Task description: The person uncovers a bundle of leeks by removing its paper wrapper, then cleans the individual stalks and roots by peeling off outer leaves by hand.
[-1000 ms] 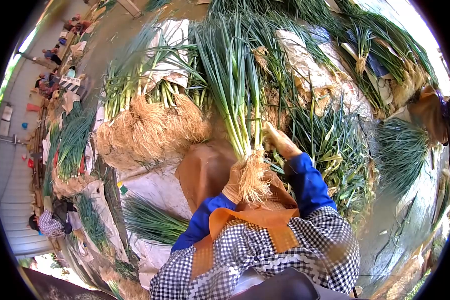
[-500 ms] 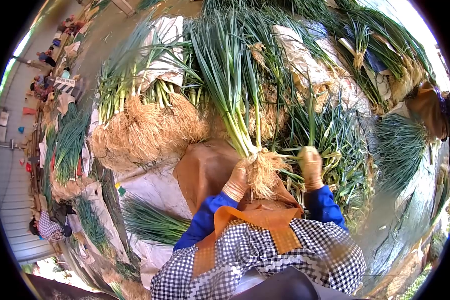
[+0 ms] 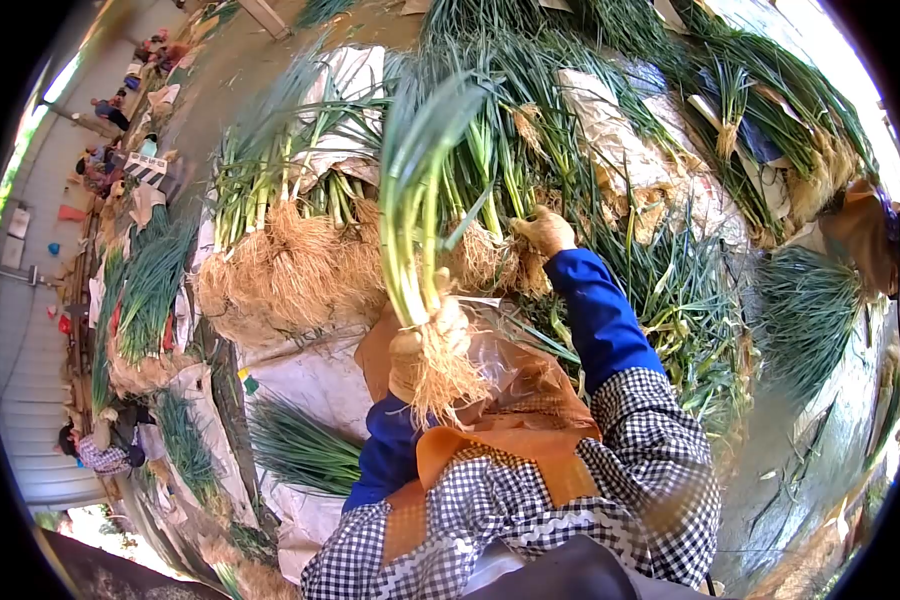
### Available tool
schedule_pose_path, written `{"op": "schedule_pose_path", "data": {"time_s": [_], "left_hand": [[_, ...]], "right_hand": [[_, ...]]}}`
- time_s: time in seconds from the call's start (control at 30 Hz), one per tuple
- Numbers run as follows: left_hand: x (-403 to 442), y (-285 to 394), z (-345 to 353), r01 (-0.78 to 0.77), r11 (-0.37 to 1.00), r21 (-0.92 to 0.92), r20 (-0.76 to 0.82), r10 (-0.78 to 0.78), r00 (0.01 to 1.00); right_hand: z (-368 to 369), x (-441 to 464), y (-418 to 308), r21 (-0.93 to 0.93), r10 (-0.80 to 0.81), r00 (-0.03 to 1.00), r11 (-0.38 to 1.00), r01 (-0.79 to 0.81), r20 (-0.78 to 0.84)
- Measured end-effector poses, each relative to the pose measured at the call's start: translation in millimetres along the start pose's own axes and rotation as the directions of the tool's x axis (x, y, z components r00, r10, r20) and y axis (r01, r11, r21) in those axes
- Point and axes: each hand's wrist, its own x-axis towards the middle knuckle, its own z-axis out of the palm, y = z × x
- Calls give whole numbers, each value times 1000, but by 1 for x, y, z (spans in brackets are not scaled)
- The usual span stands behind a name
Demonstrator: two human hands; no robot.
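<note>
My left hand (image 3: 406, 364) is closed around the lower stems of a bunch of green onions (image 3: 410, 240). The bunch stands upright in front of my apron, leaves pointing away and pale roots hanging below the hand. Beyond it, my right hand (image 3: 547, 233) reaches out to the pile of green onions (image 3: 482, 170), its fingers curled at the base of the stalks there. Part of what those fingers grip is hidden by the hand itself. Both hands look gloved.
A brown apron (image 3: 530, 370) covers my lap. Rooty green onions (image 3: 295, 245) lie at the left, with a loose bundle (image 3: 300, 440) on a white sheet (image 3: 305, 375) nearer me. Trimmed leaves (image 3: 670, 310) are heaped at the right. Several people sit far left.
My left hand has moved left with the bunch, which now stands more upright. My right hand has let go of a leafy piece at the right and moved forward to the pile.
</note>
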Motion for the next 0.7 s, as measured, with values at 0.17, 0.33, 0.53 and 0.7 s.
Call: {"op": "schedule_pose_path", "data": {"time_s": [0.17, 0.33, 0.53, 0.7], "left_hand": [[-5, 11, -38, 35, 997, 65, -196, -22, 980], [-5, -56, -82, 160, 979, -125, -282, -189, 941], [1, -116, -96, 329, 939, -96, -423, -338, 841], [1, -107, -74, 306, 952, -18, -454, -281, 846]], "right_hand": [[-43, -36, 7, 579, -75, 997, 813, 57, 7], [-35, -103, 55, 928, -71, 986, 352, -120, 154], [3, -141, 37, 825, -30, 999, 565, 5, 14], [-21, -154, 48, 812, 175, 982, 563, -153, 64]]}}
